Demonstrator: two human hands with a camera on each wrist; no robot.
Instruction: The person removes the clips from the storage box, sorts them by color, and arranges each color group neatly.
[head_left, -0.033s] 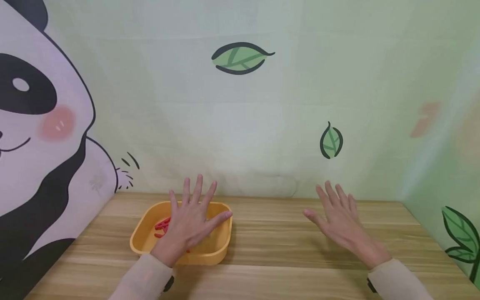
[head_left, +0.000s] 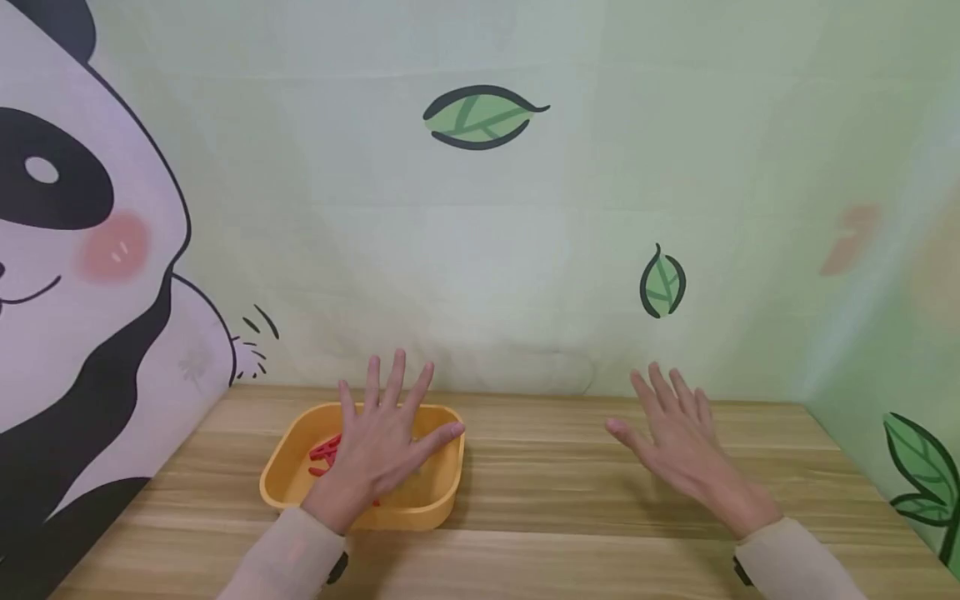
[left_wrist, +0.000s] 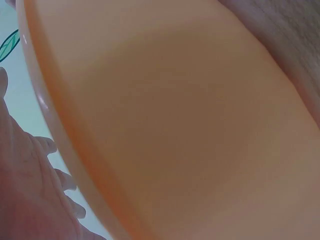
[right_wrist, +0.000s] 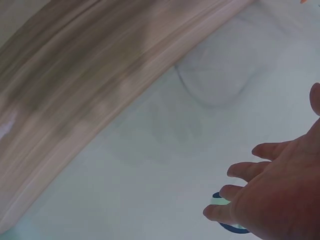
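Note:
In the head view my left hand (head_left: pixel 377 450) is held over a yellow-orange plastic tub (head_left: pixel 276 493), fingers spread and thumb stretched toward the tub's right rim. Inside the tub lie red plastic pieces (head_left: pixel 326 451) shaped like clips, partly hidden behind that hand. The left wrist view is mostly filled by the tub's side (left_wrist: pixel 180 125), with the palm at its left edge. My right hand (head_left: pixel 678 437) hovers above the table to the right of the tub, its fingers extended and holding nothing. Its fingers and palm (right_wrist: pixel 285 192) appear low in the right wrist view.
The wood-grain table (head_left: pixel 547 492) ends at a pale green backdrop (head_left: pixel 525 275) printed with leaves. A large panda drawing (head_left: pixel 90 333) covers the left side, and a printed plant (head_left: pixel 922 467) is at the right. The tub stands on the table's left half.

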